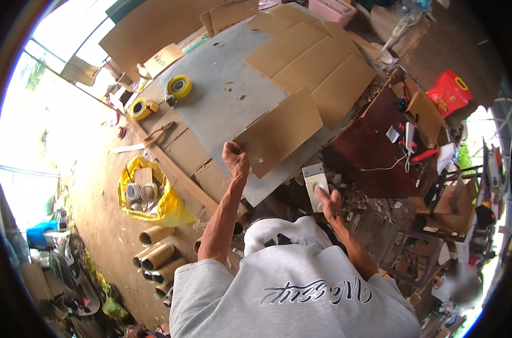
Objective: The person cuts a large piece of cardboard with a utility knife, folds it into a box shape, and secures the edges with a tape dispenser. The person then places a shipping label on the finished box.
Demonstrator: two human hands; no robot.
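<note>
My left hand is closed, knuckles up, right at the left edge of a brown cardboard piece on the grey-topped table. What its fingers hold, if anything, is hidden. In my right hand is a flat, cream-coloured block-like tool with a grey metal strip across its far end; its exact kind I cannot tell. That hand is near the table's front edge, apart from the cardboard. Larger flattened cardboard sheets cover the table's far right part.
Two yellow tape rolls and pliers lie along the table's left side. A yellow bag holding tape rolls and several cardboard tubes are on the floor at left. A dark red-brown board bearing tools stands at right.
</note>
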